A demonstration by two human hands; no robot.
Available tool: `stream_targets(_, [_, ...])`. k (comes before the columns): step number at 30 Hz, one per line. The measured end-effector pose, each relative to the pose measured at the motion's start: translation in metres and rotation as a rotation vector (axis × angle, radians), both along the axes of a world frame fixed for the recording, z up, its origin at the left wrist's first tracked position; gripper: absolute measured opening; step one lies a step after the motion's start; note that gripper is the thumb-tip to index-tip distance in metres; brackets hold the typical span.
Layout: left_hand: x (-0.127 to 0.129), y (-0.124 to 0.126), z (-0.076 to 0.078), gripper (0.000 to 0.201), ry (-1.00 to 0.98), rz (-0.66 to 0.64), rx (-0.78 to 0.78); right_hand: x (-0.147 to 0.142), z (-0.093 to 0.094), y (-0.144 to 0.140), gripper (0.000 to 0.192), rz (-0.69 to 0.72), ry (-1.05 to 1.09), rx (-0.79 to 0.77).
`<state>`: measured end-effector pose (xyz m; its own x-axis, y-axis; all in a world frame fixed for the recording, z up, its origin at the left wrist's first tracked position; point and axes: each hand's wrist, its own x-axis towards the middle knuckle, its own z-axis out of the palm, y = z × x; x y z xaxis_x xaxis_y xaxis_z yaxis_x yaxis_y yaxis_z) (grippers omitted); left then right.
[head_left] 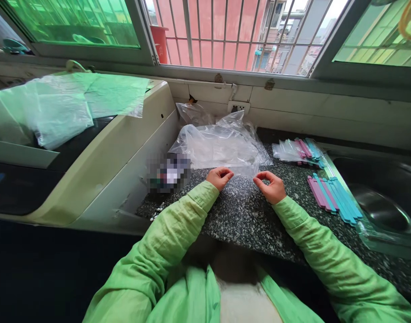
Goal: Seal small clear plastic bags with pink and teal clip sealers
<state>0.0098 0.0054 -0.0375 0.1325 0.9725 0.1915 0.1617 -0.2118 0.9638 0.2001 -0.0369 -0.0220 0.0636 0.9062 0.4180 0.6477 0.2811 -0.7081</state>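
Note:
My left hand (219, 176) and my right hand (271, 185) rest on a speckled dark granite counter (245, 220), both in green sleeves. Each hand pinches the near edge of a clear plastic bag (222, 146) that lies crumpled in front of them. To the right of my right hand lies a row of pink and teal sticks (333, 197). Farther back sits a second small clear bag (297, 150) with more pink and teal sticks in it.
A cream-coloured appliance (124, 148) stands on the left, with plastic sheets (57, 107) on top. A steel sink (380, 202) is at the right. A barred window (232, 31) runs along the back wall. A small blurred object (170, 172) sits left of the hands.

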Motion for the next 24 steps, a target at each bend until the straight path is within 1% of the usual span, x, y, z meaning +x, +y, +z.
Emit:
stream_targets(4, [-0.0005,0.0013,-0.0019,0.014,-0.01,0.0,0.004,0.0005,-0.0016,0.0005,0.022,0.012,0.018,0.032])
stream_targets(8, [-0.0004,0.0025,-0.0039,0.013,-0.022,0.006,0.007,0.0008,-0.0028,-0.0001,0.02,0.023,-0.009,0.059])
stream_targets(14, [-0.0022,0.001,-0.0008,0.015,0.009,-0.051,0.014,0.0009,-0.0058,0.0005,0.02,0.048,-0.064,0.05])
stream_targets(18, [-0.0024,0.0007,0.0001,0.014,0.016,-0.043,0.03,0.0006,-0.0075,0.0014,0.02,0.075,-0.102,0.029])
stream_targets(24, [-0.0017,0.0006,0.0011,0.013,0.016,-0.028,0.023,0.0015,-0.0075,0.0013,0.017,0.077,-0.118,0.072])
